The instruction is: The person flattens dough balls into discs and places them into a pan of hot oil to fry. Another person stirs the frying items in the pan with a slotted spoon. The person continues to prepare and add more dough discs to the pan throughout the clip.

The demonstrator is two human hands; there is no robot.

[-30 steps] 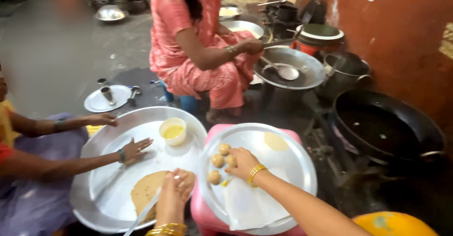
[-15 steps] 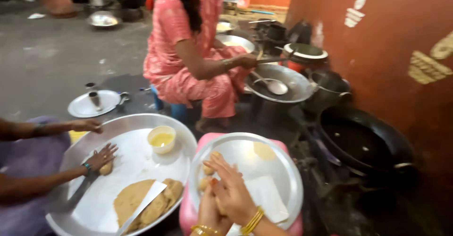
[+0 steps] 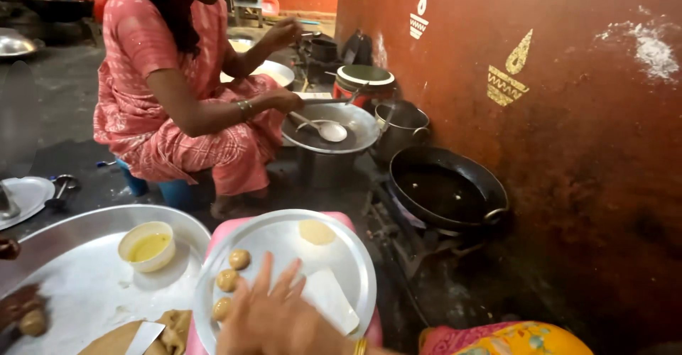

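My right hand (image 3: pixel 280 312) hovers with fingers spread over the near edge of a round steel plate (image 3: pixel 344 252) on a pink stool. My left hand (image 3: pixel 238 330) seems pressed against it, palm to palm, and is mostly hidden. Neither hand holds anything that I can see. Three small dough balls (image 3: pixel 229 280) lie in a row on the plate just left of my fingers. A flat pale dough disc (image 3: pixel 316 232) sits at the plate's far side. A white sheet (image 3: pixel 334 298) lies to the right of my hands.
A large steel tray (image 3: pixel 85 224) at left holds a yellow bowl of oil (image 3: pixel 147 246), a rolled flatbread (image 3: pixel 117 341) and another person's hand (image 3: pixel 18 309). A person in pink sits behind, stirring a steel pan (image 3: pixel 334 135). A black wok (image 3: pixel 444 188) stands by the red wall.
The view has swung right and closer. My right hand left the dough balls and my left hand left the flatbread; both came together over the plate's near edge.
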